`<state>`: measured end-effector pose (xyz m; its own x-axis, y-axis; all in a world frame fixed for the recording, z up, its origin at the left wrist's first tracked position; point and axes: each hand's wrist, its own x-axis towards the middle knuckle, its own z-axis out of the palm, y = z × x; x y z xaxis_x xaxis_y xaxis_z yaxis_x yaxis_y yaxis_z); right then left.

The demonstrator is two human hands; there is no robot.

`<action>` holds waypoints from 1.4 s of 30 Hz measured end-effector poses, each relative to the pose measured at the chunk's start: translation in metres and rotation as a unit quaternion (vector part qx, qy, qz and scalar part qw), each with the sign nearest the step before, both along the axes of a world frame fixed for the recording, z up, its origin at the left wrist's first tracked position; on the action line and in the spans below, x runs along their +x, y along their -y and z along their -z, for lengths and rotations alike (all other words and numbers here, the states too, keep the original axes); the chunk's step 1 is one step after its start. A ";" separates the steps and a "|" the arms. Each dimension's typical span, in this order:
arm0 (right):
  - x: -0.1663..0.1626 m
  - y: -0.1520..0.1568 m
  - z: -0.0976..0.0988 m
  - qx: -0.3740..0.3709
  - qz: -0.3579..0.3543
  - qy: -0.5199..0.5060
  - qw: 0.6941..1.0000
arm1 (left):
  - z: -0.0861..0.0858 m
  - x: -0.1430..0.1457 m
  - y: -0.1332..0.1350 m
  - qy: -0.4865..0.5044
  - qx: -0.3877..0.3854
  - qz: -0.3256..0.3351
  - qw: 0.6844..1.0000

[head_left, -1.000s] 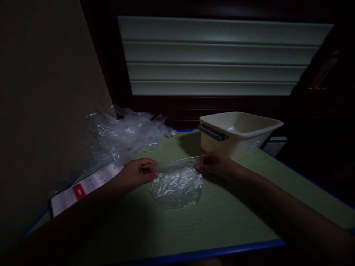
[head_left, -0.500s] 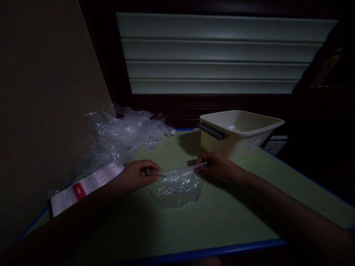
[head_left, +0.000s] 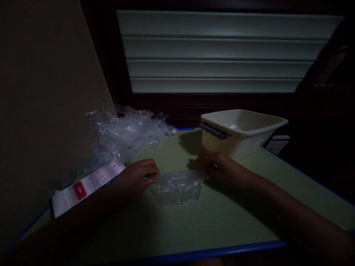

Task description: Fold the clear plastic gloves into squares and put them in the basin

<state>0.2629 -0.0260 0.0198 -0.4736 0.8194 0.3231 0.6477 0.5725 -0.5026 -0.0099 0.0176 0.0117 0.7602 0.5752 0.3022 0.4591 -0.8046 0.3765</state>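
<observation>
A small clear plastic bag lies flat on the green table in front of me. My left hand pinches the bag's upper left corner, fingers closed on it. My right hand presses down on the upper right corner, fingers curled over the edge. The top edge of the bag runs between the two hands, low against the table.
A heap of crumpled clear plastic bags sits at the back left against the wall. A cream plastic tub stands at the back right. A phone with a lit screen lies by my left forearm. The table has a blue edge.
Both hands have lowered the bag's top edge from a raised position down to the table, so the bag now lies flatter and looks shorter.
</observation>
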 end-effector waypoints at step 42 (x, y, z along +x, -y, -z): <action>-0.052 0.015 -0.006 0.094 0.016 0.333 0.938 | -0.016 -0.006 0.010 -0.194 0.170 0.060 0.964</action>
<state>0.2105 -0.0406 0.0259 -0.5977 0.7949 0.1049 0.8008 0.5854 0.1268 -0.0163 0.0079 0.0274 0.9088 0.3942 0.1370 0.4085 -0.9073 -0.0994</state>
